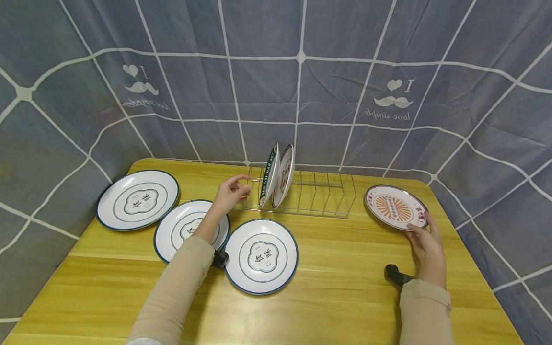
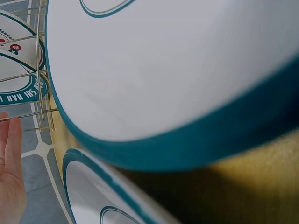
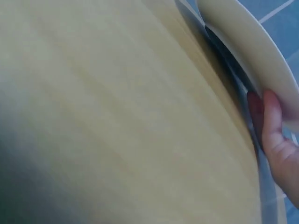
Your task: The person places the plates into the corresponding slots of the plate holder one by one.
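My left hand point(image 1: 231, 193) is at the rack's left end, thumb and forefinger spread apart. In the left wrist view its straight fingers point(image 2: 12, 144) lie against an end wire of the wire dish rack point(image 1: 321, 211). Two plates stand on edge in the rack: a green-lettered plate point(image 1: 269, 176) and, just right of it, a red-patterned plate point(image 1: 284, 175). At the far right, my right hand point(image 1: 427, 239) grips the near right rim of a plate with an orange sunburst point(image 1: 392, 207). The right wrist view shows this plate's pale underside point(image 3: 252, 42) and the thumb at its rim.
Three white plates with blue rims lie on the wooden table point(image 1: 345, 287): a far left plate point(image 1: 129, 213), a middle plate point(image 1: 172, 235) partly under my left forearm, and a front plate point(image 1: 276, 244). A grey checked curtain point(image 1: 267, 96) hangs behind and around the table.
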Motion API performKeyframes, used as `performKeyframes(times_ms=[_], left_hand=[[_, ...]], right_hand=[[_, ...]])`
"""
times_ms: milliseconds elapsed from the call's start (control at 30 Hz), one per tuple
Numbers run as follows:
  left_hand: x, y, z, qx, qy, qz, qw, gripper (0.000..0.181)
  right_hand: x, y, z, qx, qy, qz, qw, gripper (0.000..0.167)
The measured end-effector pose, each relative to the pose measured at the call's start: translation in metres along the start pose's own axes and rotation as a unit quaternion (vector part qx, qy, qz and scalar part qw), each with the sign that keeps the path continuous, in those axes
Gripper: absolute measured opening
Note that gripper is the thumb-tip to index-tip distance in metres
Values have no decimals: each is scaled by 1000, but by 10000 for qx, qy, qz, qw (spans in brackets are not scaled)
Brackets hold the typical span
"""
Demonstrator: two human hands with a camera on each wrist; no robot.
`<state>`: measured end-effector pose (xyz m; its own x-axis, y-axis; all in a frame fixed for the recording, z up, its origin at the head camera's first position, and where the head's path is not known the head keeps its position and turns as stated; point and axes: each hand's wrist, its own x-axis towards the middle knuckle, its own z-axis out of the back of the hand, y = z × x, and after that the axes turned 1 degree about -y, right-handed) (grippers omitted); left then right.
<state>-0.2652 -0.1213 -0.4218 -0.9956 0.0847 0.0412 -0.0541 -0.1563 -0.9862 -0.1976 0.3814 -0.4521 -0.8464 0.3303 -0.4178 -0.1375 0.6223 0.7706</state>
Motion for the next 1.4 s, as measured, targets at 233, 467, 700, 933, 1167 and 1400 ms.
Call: performKeyframes(times_ms=[233,467,700,933,1167,1400], left_hand=[[-1,-1,0,-54,11,-11,10000,37],[-1,-1,0,-25,-1,8,10000,37],[-1,-1,-1,4,-25,21,10000,37],[-1,0,0,-10,-14,-4,10000,36],[-1,0,0,-52,-11,7,10000,35],[0,1,-1,-87,-9,19,10000,34]], right_hand=[[-3,-5,7,824,994,279,9912,89],[-7,-3,-4,1089,1047,839,9850,84],[-22,15,-32,1475,894,1572,9724,78],[-45,33,-67,1816,1535,2258,9447,76],[-65,33,-104,1059,2438,2644,9271,72],[-76,15,-139,-290,2880,2747,9169,72]])
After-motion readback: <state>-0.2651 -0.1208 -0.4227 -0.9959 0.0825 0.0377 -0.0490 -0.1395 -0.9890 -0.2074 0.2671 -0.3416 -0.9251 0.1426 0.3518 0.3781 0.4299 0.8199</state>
